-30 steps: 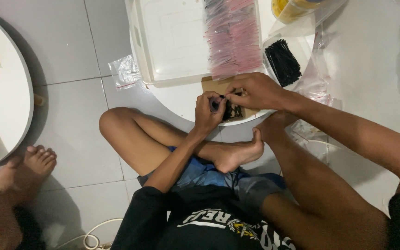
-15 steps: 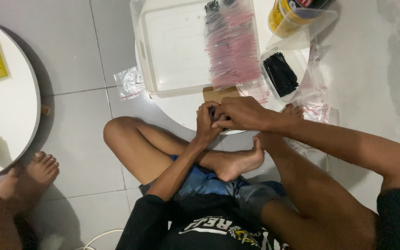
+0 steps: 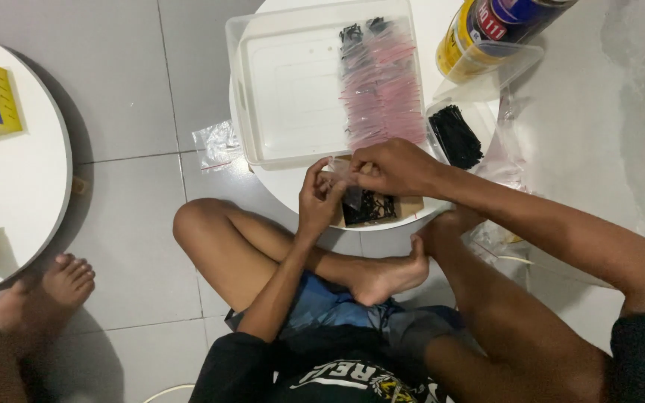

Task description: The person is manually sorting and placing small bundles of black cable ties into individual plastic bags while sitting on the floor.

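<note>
Fingers of both hands pinch a small clear plastic bag (image 3: 346, 179) between them: I see my left hand (image 3: 319, 200) and right hand (image 3: 391, 167) closed on it above a cardboard piece (image 3: 406, 207) with black parts (image 3: 368, 207), just beside the clear tray (image 3: 293, 97).

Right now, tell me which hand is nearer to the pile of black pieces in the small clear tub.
Right. The right hand sits just left of the small clear tub with the black pieces; the left hand is farther off, lower left, both pinching a small clear bag.
</note>
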